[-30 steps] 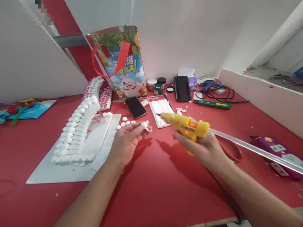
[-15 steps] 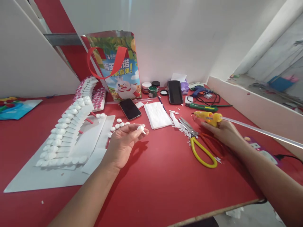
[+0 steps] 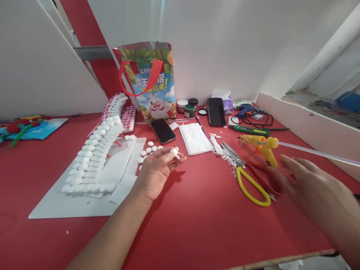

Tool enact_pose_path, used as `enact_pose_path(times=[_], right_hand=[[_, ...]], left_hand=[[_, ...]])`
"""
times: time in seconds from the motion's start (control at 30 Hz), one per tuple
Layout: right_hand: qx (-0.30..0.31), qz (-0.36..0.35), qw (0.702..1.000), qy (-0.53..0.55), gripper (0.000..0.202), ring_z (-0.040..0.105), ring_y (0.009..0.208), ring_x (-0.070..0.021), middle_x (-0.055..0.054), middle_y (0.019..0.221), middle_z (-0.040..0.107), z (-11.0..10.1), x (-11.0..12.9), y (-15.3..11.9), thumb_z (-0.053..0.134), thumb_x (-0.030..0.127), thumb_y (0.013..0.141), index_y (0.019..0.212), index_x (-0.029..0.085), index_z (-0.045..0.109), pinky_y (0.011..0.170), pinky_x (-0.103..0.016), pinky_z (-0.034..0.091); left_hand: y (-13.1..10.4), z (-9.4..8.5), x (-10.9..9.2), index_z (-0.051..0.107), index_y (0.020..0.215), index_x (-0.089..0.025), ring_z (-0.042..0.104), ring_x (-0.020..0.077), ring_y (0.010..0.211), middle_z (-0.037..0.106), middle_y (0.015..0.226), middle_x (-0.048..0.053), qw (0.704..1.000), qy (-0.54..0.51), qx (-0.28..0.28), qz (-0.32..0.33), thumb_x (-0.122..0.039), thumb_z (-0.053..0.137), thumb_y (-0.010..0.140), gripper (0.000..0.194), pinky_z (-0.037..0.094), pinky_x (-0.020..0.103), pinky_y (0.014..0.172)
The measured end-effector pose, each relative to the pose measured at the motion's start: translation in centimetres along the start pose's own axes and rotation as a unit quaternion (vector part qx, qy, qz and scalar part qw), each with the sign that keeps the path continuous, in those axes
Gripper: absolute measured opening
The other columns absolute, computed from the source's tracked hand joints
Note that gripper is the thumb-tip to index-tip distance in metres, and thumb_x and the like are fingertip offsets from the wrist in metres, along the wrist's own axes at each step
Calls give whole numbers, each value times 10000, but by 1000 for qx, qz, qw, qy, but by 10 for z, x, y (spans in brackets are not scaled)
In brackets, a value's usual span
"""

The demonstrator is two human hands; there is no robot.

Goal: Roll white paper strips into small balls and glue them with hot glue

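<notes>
Between the thumb and fingers of my left hand (image 3: 160, 167) is a small white paper piece (image 3: 174, 151), held above the red table. My right hand (image 3: 306, 187), blurred by motion, has its fingers apart beside a yellow glue gun (image 3: 260, 144) and holds nothing. The glue gun lies on the table with a clear glue stick (image 3: 315, 152) out of its back. Scissors (image 3: 247, 174) with a yellow and a red handle lie nearest my right hand. Several white rosettes (image 3: 151, 144) are behind my left hand. A curved row of white pieces (image 3: 97, 137) stands at the left.
A bright bag (image 3: 156, 90) stands at the back wall near paint jars (image 3: 189, 111). A phone (image 3: 163, 130), white tissues (image 3: 195, 138), a black case (image 3: 216, 111), a green-handled tool (image 3: 250, 130) and cables lie on the table. A white board (image 3: 70, 206) is at left.
My right hand has let go of the glue gun and moved back toward the right. My left hand still holds the white piece. The view has turned slightly left.
</notes>
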State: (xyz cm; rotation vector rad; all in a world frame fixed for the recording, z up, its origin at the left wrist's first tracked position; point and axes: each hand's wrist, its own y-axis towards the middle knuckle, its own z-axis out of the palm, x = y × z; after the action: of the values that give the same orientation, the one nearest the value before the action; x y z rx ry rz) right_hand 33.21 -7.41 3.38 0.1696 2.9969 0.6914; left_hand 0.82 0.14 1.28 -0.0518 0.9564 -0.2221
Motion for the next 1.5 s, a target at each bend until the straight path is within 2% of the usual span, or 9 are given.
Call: enact_pose_path(times=[0.07,0.17,0.27,0.37,0.47,0.67,1.0,1.23,1.5], right_hand=[[-81,-83,992,44,301,711,761,-244,-145,1026,772,-19,25,-7,524,425,1011,1086,196,706,664,-363,489],[-27,-128,939,318,252,716,794,-169,-73,1024,772,-33,78,6,597,294,979,1206,228,684,672,-283,513],[77,-94,846,519,324,689,779,-149,-50,962,742,-20,129,33,575,204,948,1248,209,697,662,-267,530],[141,-70,766,623,345,644,737,-130,-47,927,697,3,157,49,568,175,904,1205,190,737,672,-273,530],[156,-63,730,663,323,617,754,-128,-48,919,664,19,161,48,569,181,902,1157,199,765,698,-286,513],[147,-90,713,680,318,655,883,-159,-58,955,675,24,153,41,552,149,915,1094,254,793,761,-306,518],[100,-126,743,650,384,663,862,-147,-49,940,667,30,151,41,529,53,866,1060,243,801,744,-277,539],[99,-138,742,648,375,661,839,-137,-43,933,661,30,150,40,521,65,879,1052,242,802,745,-277,540],[100,-146,748,640,384,651,793,-135,-40,892,665,25,149,40,511,52,865,1050,230,797,681,-268,510]], left_hand=[[0,1,0,799,767,-190,715,141,772,767,765,22,1000,-12,6,-8,-223,854,697,95,604,394,936],[-1,2,0,795,762,-208,715,137,787,765,771,6,999,-37,12,-11,-222,869,685,107,608,395,931],[-1,3,1,790,747,-201,709,130,782,764,759,5,999,-43,7,-15,-223,895,654,142,613,370,907],[0,2,1,793,760,-197,713,133,795,773,759,13,999,-41,-5,-18,-223,916,626,184,612,332,874],[1,1,1,796,766,-195,720,138,801,782,769,18,999,-30,3,-14,-221,923,621,195,603,317,870],[2,-1,4,798,788,-191,714,135,778,783,788,19,1000,-1,7,-16,-219,893,673,152,573,327,902],[2,2,8,785,778,-173,718,166,746,768,763,28,999,35,-20,-18,-258,898,659,184,578,384,897],[3,-3,8,809,843,-172,720,143,755,776,793,32,999,29,-1,-33,-236,872,717,155,584,318,858],[0,-7,9,820,877,-202,698,144,752,773,801,40,993,113,23,24,-267,869,738,162,573,285,792]])
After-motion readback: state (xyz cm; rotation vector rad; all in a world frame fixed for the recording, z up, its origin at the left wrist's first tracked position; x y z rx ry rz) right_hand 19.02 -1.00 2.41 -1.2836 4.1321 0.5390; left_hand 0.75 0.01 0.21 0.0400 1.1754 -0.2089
